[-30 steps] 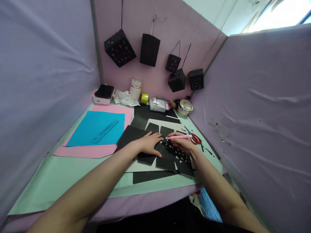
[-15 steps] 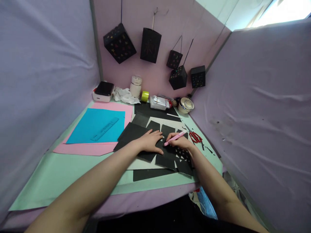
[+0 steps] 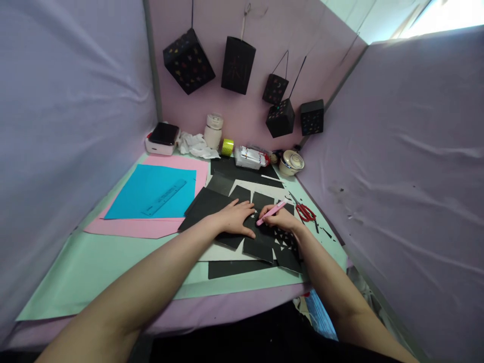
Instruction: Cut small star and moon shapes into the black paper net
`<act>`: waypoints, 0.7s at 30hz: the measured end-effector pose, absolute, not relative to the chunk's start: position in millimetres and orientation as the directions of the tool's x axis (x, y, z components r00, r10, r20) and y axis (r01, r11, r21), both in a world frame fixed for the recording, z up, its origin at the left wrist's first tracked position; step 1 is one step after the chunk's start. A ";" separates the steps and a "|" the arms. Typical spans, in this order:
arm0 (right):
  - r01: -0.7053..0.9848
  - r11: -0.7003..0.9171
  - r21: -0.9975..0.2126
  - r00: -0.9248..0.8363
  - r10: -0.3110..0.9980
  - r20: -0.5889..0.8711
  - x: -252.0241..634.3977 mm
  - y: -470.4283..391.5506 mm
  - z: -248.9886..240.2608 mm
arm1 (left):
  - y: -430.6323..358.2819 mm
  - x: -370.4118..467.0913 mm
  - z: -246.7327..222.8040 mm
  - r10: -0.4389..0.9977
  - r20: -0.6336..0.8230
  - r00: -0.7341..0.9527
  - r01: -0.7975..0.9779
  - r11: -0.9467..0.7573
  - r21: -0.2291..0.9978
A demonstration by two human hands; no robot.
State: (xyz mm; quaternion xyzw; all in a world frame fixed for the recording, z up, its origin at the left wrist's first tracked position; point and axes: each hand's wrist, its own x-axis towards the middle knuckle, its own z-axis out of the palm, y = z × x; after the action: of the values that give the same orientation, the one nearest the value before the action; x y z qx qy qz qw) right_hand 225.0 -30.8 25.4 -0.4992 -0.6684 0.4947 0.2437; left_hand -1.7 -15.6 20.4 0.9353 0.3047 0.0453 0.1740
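The black card lies in front of me on a white sheet, with three flaps showing along its near edge and small pale cut-outs, too many and too small to count, near its right end. My left hand is spread flat on it, fingers apart. My right hand pinches one pink pen-like tool, its tip down at the card, just beside my left hand.

Near the card's right edge lies one pair of red-handled scissors, among dark scraps, on a narrow strip of table. In front of the card, one dark strip pokes out short of the table edge. To the card's left and front, the mint-green table gives my left forearm wide room. Farther left of the card, one ruler rests on one blue sheet, over pink paper. Beyond the card stand one bottle, one yellow roll and one lidded pot; above them hang five black boxes.
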 end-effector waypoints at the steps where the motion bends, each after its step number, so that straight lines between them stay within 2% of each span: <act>1: 0.426 0.011 -0.905 -0.381 0.909 -0.168 225.0 -30.6 24.8 | -15.4 -1.7 20.1 0.585 -0.020 0.811 0.553 -0.754 0.354; 11: 0.448 0.026 -0.894 -0.379 0.911 -0.163 224.1 -30.8 25.8 | -16.5 -2.3 23.0 0.585 -0.023 0.811 0.552 -0.752 0.359; 21: 0.464 0.128 -0.877 -0.491 0.861 -0.134 219.4 -34.1 33.4 | -15.9 -1.8 21.6 0.586 -0.025 0.810 0.554 -0.750 0.361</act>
State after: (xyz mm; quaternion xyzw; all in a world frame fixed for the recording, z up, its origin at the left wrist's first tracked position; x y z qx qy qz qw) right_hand 219.4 -34.1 33.4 -0.4592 -0.7213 0.4745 0.2090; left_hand -1.8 -15.9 21.6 0.9344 0.3052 0.0450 0.1782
